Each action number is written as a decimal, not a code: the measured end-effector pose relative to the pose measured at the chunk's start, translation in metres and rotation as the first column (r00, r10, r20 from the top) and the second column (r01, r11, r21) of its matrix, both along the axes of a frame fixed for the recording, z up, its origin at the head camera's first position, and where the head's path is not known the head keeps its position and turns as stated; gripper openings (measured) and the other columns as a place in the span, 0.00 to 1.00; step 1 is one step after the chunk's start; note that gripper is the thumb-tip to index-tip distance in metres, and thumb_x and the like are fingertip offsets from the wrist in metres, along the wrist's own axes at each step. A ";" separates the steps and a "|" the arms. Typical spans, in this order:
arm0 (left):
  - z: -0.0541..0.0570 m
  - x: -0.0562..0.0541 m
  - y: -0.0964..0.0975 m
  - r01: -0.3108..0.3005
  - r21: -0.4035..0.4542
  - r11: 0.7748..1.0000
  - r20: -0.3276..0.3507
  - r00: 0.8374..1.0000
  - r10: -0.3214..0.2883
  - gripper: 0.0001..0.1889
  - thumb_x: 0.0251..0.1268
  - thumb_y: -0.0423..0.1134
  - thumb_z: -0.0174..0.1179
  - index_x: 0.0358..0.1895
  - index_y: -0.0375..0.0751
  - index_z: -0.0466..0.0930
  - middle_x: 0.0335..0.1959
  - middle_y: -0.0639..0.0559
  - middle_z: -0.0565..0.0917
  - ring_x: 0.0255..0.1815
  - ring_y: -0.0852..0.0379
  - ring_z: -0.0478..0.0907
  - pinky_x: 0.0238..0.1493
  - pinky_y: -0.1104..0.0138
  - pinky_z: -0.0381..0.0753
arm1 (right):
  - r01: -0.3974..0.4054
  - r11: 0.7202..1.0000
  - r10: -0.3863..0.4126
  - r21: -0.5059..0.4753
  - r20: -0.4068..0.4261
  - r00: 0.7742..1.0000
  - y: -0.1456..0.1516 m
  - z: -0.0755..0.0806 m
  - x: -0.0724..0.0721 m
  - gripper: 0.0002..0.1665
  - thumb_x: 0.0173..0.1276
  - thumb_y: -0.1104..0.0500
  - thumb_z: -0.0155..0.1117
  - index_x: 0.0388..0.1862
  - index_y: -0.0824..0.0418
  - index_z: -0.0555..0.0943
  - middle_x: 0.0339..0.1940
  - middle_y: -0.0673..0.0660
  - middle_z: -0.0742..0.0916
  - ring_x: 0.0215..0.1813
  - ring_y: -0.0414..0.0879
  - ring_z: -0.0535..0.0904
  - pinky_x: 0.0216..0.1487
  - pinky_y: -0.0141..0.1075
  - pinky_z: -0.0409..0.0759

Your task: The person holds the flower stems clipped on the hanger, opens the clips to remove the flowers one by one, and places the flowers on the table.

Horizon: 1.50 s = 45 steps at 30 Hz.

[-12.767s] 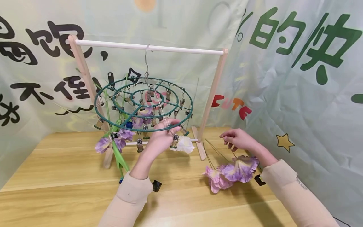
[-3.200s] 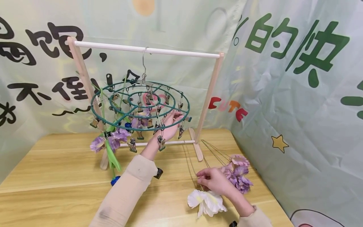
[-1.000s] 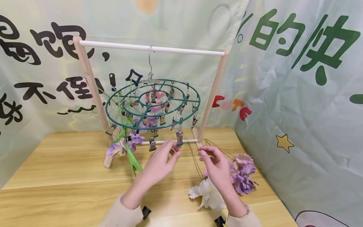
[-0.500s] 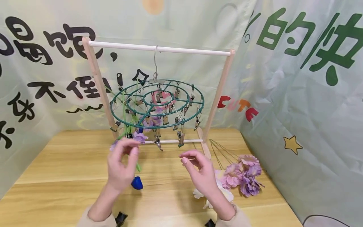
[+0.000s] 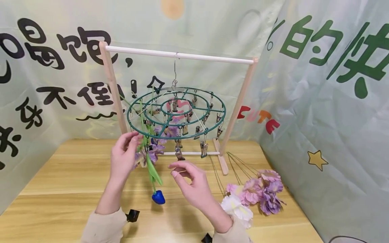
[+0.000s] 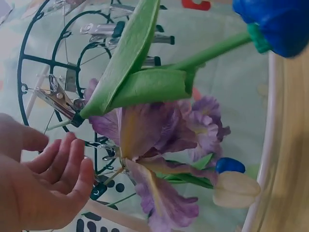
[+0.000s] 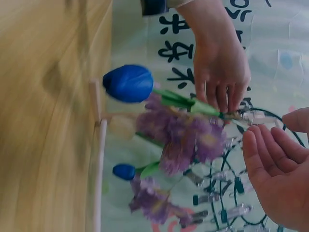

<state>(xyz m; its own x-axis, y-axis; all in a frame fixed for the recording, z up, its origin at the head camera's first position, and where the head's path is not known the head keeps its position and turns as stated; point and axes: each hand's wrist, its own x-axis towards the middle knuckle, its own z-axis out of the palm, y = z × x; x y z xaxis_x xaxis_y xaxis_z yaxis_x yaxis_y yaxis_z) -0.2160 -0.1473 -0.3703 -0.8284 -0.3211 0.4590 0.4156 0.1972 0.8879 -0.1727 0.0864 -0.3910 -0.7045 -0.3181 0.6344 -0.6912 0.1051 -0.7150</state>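
A round green clip hanger [image 5: 176, 137] with metal clips hangs from the rack's top bar. At its left side, a clip [image 6: 58, 99] grips a blue tulip [image 5: 158, 197], which dangles head down beside purple irises [image 5: 156, 150]. My left hand [image 5: 123, 155] is raised at that side, fingers loosely bent and nothing in them. The left wrist view shows its fingertips close below the clip. Lower and to the right, my right hand [image 5: 192, 184] is held in front of the hanger, its fingers relaxed and holding nothing. A further blue tulip [image 7: 124, 171] and a pale tulip [image 6: 236, 189] hang farther back.
On the table at right lie a white flower [image 5: 238, 207], a pink flower [image 5: 252, 191] and purple flowers [image 5: 270, 202], stems pointing back. The wooden rack [image 5: 243, 98] stands behind, before a printed cloth [image 5: 212, 20].
The left hand let go of the hanger's right side and moved to its left side. The right hand, earlier at the flowers, has come left. The white flower now lies by the others.
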 end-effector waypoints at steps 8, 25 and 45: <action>0.003 -0.006 0.009 0.072 0.052 0.996 0.062 0.995 -0.075 0.14 0.78 0.33 0.60 0.58 0.27 0.82 0.44 0.45 0.88 0.37 0.62 0.82 0.40 0.74 0.84 | 0.084 0.993 -0.080 0.080 -0.059 0.995 -0.026 0.010 -0.005 0.22 0.74 0.65 0.66 0.65 0.62 0.81 0.58 0.56 0.87 0.52 0.50 0.86 0.56 0.41 0.87; -0.001 0.000 0.009 0.355 0.126 0.926 0.163 0.914 -0.372 0.11 0.76 0.32 0.62 0.54 0.29 0.79 0.37 0.55 0.88 0.32 0.59 0.82 0.21 0.71 0.76 | 0.328 0.915 -0.337 0.236 -0.004 0.942 -0.033 0.016 -0.021 0.15 0.74 0.45 0.68 0.44 0.56 0.85 0.40 0.47 0.86 0.44 0.44 0.83 0.43 0.37 0.84; -0.001 0.003 0.019 0.399 0.049 0.916 0.115 0.908 -0.402 0.13 0.74 0.26 0.60 0.53 0.17 0.75 0.40 0.42 0.87 0.37 0.63 0.84 0.45 0.72 0.85 | 0.402 0.869 -0.325 0.288 -0.280 0.903 -0.031 0.024 -0.022 0.22 0.73 0.50 0.66 0.20 0.50 0.69 0.21 0.44 0.71 0.24 0.37 0.66 0.23 0.28 0.63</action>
